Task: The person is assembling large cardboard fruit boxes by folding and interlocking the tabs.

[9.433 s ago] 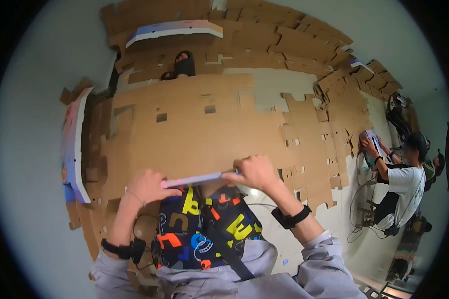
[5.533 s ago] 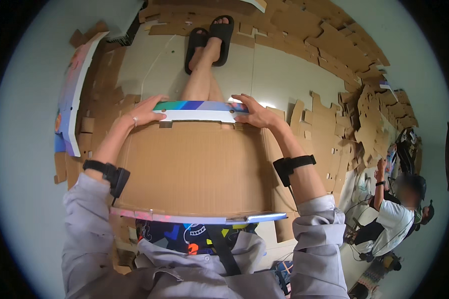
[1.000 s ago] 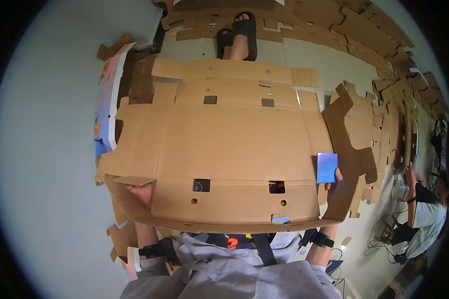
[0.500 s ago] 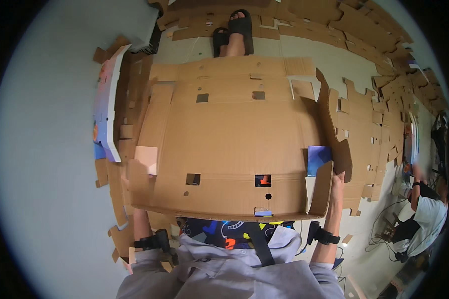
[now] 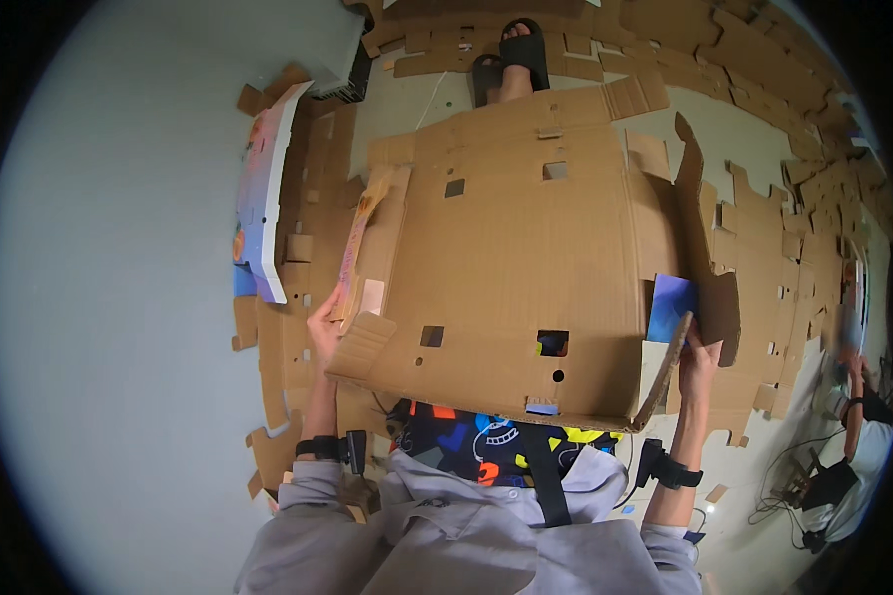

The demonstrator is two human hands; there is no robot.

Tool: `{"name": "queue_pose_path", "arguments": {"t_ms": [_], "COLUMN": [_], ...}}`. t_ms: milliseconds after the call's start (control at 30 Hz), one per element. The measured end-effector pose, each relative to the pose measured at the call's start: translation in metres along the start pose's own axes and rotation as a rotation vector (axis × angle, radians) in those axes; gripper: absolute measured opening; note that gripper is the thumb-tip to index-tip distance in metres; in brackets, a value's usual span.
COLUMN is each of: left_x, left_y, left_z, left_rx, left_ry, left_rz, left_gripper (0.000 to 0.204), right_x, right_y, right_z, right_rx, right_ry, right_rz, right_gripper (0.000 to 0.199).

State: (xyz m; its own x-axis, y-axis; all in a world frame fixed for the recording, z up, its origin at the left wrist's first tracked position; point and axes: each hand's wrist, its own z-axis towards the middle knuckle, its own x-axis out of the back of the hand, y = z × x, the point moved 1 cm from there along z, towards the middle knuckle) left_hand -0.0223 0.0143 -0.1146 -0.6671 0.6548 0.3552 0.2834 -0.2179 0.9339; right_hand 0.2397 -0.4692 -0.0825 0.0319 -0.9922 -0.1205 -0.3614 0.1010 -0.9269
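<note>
A large brown cardboard box (image 5: 516,248), opened out with its side flaps partly raised, rests across my lap. My left hand (image 5: 324,325) grips its left side, where the fingers lie against the raised left flap (image 5: 355,238) with a pink and orange printed outer face. On the opposite side my right hand (image 5: 701,355) is closed round the near right corner, its fingers partly hidden by the board. Beside those fingers a blue-purple printed patch (image 5: 673,305) shows. The tall right flap (image 5: 693,188) stands up and curves outward. Several square cut-outs pierce the panel.
To the left, a printed box piece with a white edge (image 5: 280,193) stands on edge among brown cardboard. More flattened cardboard (image 5: 759,288) covers the floor at the right and far side. Another person (image 5: 853,466) works at the far right near loose cables (image 5: 759,506).
The box has tilted, its left flap rising so the printed outer face shows. My left hand has come into sight gripping that side. The whole view has shifted slightly.
</note>
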Motion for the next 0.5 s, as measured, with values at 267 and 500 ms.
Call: {"name": "queue_pose_path", "arguments": {"t_ms": [267, 500], "left_x": [0.014, -0.005], "left_y": [0.0, -0.012], "left_z": [0.007, 0.007], "left_rx": [0.281, 0.472], "left_ry": [0.017, 0.094], "left_rz": [-0.731, -0.355], "left_gripper": [0.053, 0.042], "right_x": [0.018, 0.022], "right_y": [0.017, 0.017], "right_z": [-0.005, -0.006], "right_rx": [0.067, -0.018], "right_ry": [0.019, -0.048], "right_rz": [0.02, -0.055], "right_gripper": [0.037, 0.032]}}
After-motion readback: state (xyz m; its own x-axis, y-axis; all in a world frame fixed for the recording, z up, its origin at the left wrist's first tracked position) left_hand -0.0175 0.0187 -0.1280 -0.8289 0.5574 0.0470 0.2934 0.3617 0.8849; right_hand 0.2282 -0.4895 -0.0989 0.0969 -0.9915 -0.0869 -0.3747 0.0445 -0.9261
